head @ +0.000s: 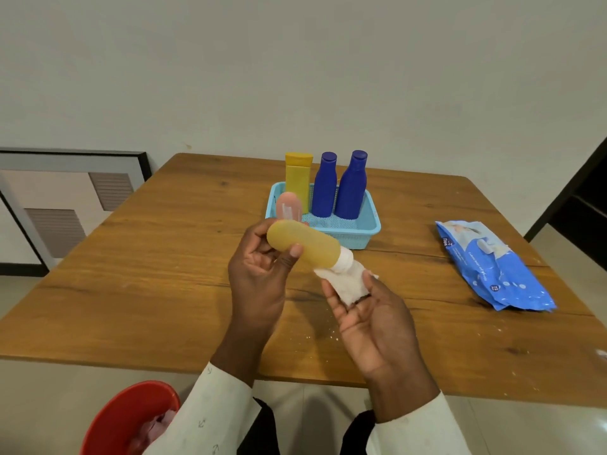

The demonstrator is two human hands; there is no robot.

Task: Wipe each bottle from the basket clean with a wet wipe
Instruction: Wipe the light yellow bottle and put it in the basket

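Head view only. We are seeing the left hand (259,267) gripping a rounded amber-yellow plastic bottle (303,246) with fingers and thumb curled round its base end, holding it tilted above the brown wooden table (164,257), white cap (345,259) pointing down and right. The right hand (371,320) is lying palm up, fingers loosely extended, cradling a crumpled white wet wipe (348,284) that is touching the cap. Behind, a light-blue perforated plastic basket (368,224) is holding a yellow flat-topped bottle (298,182), two dark-blue bottles (325,188) (351,188) standing upright, and a pink rounded bottle (288,206). A blue wet-wipe pack (492,267) is lying well right of the basket. A red bowl (128,418) is showing at lower left, below the table edge.
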